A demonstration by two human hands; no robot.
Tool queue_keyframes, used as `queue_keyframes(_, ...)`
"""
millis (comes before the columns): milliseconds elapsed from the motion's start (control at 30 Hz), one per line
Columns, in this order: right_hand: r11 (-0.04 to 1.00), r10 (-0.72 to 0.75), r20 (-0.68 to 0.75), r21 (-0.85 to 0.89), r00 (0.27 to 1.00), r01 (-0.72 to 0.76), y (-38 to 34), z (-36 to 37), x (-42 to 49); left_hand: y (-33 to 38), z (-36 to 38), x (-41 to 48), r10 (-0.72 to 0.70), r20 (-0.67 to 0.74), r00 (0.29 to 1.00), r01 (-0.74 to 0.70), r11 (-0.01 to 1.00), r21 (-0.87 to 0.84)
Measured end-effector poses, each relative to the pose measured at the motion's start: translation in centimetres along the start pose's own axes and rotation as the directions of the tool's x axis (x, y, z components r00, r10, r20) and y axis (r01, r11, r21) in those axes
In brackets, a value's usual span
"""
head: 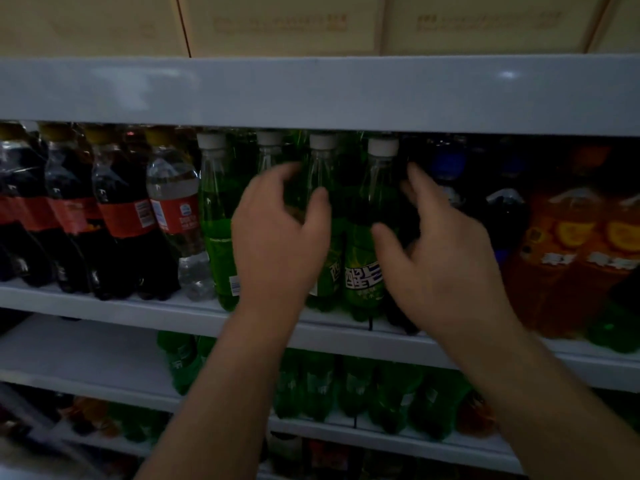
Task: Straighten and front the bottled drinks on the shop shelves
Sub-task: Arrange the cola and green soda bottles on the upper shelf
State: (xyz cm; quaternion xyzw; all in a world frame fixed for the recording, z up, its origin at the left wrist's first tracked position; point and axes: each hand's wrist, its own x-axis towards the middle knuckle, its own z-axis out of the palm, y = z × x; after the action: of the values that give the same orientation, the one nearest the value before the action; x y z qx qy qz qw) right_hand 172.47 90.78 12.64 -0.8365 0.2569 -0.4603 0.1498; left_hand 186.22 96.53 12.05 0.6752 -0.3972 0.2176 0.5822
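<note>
Left hand [280, 237]: curved round the white-capped green bottle [322, 171] in front of it, with the thumb across its front and the fingers reaching past its left side. The fingers are blurred, so I cannot tell whether I grip it or only cup it.
Right hand [446, 258]: spread, with thumb and fingers apart on either side of the neighbour green bottle [365, 275]; no firm hold shows.
Done: the neighbour green bottle, just by my right thumb, faces its label forward and stands at the shelf edge [138, 311].
In hand: the bottle under my left thumb has its label turned aside, so I judge it is the one to turn.
Left to do: the end green bottle [218, 237], left of my left hand, shows its barcode. Some of the cola bottles [121, 220] further left do too.
Not judged: the orange drinks [571, 265] right of my right hand and the lower green row [318, 389] beneath my wrists are too dim to judge.
</note>
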Motion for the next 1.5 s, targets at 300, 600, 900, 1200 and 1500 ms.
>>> queue_keyframes(300, 0.995, -0.001, -0.068, 0.099, 0.998, 0.007, 3.0, 1.8, -6.6, 0.3, 2.3, 4.8, -0.023, 0.163, 0.986, -0.011, 0.979, 0.205)
queue_keyframes(600, 0.992, 0.1, 0.217, 0.054, 0.971, -0.114, 5.6, 5.6, -9.8, -0.4, -1.5, 7.8, -0.074, 0.577, 0.813, 0.165, 0.981, -0.106)
queue_keyframes(900, 0.987, 0.137, 0.232, 0.051, 0.963, -0.152, 5.0, 6.9, -10.1, -1.6, -0.2, 6.3, -0.089, 0.539, 0.837, 0.012, 0.99, 0.143)
queue_keyframes(1200, 0.979, 0.158, 0.217, 0.095, 0.963, -0.182, 4.6, 7.7, -10.8, -1.5, -0.6, 6.6, -0.045, 0.568, 0.822, -0.075, 0.979, 0.187)
queue_keyframes(1500, 0.962, 0.209, 0.213, 0.129, 0.954, -0.24, 4.9, 8.2, -11.1, -2.1, -0.8, 5.6, -0.043, 0.521, 0.852, -0.038, 0.989, 0.144)
